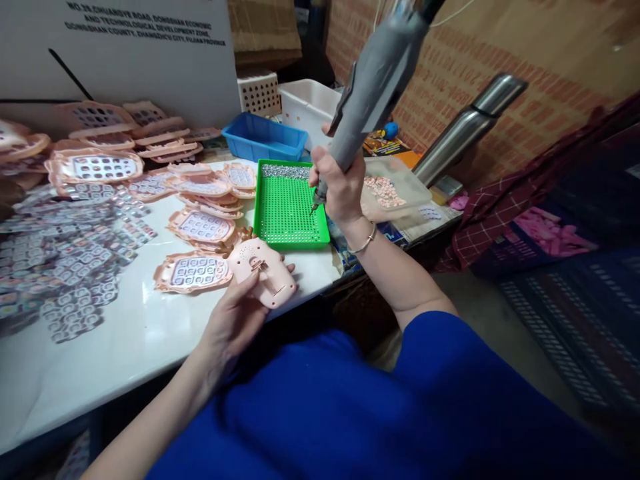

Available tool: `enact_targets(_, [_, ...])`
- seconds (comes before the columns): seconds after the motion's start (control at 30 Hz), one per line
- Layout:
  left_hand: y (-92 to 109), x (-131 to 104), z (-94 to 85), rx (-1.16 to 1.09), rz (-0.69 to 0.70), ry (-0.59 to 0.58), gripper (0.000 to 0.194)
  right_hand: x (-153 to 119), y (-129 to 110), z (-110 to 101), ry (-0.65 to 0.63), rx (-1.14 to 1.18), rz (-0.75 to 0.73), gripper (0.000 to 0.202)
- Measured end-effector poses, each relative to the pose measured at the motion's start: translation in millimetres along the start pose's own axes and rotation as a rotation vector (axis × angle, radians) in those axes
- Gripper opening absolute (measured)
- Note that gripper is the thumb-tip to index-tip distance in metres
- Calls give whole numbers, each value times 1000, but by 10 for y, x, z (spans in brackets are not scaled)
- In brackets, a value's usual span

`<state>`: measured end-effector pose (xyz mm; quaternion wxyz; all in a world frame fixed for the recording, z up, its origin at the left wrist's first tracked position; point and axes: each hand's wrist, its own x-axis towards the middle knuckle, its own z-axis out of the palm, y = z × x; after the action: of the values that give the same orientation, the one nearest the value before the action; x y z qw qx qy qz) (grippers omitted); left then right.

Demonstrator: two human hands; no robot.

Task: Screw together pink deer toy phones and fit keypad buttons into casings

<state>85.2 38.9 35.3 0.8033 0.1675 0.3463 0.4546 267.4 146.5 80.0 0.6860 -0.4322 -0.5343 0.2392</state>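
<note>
In my left hand [237,313] is a pink plastic toy phone housing [273,273], back side up, with an open battery recess and small screw holes. My thumb presses near that recess. My right hand [343,183] is wrapped round a grey electric screwdriver [373,87], whose bit points down over the green perforated tray [290,207]. Small silvery screws [286,172] lie along the tray's far end. Left of the held housing rest pink shells with keypads [200,272] on the white table [150,360].
Loose keypad sheets [75,247] and stacked pink shells [95,163] cover the left side. Behind the tray stand a blue bin [265,139] and a white basket [313,100]. At right are a clear tray of small pink parts [400,177] and a leaning steel flask [457,137].
</note>
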Motion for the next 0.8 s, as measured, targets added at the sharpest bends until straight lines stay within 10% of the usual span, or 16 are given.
enact_targets(0.27, [-9,23,-13,-49,43,61,31,-632,-628,143,-379,388,114,27])
enact_targets(0.8, [14,16,29,-99,43,40,46,-778,-521,169,-421,288,193,32])
